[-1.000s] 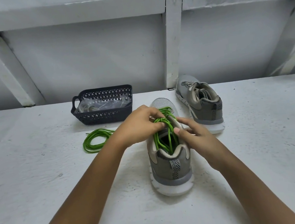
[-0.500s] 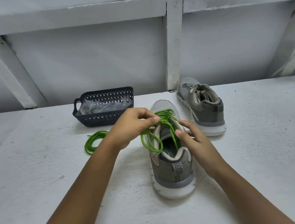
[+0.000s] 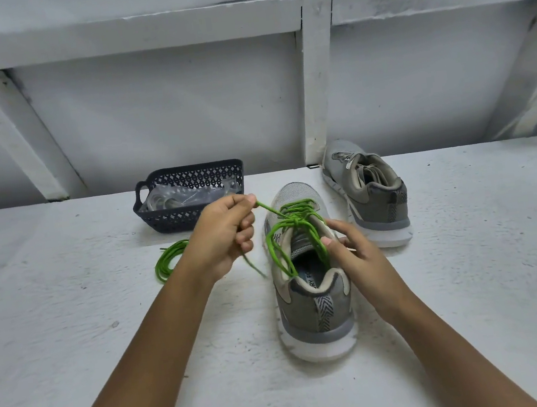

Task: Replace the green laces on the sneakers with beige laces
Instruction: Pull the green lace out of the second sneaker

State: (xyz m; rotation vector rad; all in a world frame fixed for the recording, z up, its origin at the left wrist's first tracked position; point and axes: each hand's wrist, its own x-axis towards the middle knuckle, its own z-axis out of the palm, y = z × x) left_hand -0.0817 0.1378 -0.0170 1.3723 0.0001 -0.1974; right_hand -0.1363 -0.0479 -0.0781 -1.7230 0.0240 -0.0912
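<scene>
A grey sneaker (image 3: 314, 304) stands heel toward me at the centre, threaded with a green lace (image 3: 297, 220) whose loops hang over its opening. My left hand (image 3: 226, 233) pinches one strand of that lace and holds it taut to the left of the shoe. My right hand (image 3: 352, 246) rests against the shoe's right side, thumb and fingers at the lace loop there. A second grey sneaker (image 3: 367, 189) with beige laces stands at the back right. A loose green lace (image 3: 168, 260) lies coiled on the table to the left.
A dark plastic basket (image 3: 192, 210) with clear bags inside sits behind my left hand. The white table (image 3: 71, 334) ends at a white wall with slanted beams.
My left hand has pulled a strand of the green lace out to the left, and the loops have come out of the shoe's opening. My right hand stayed at the shoe's side.
</scene>
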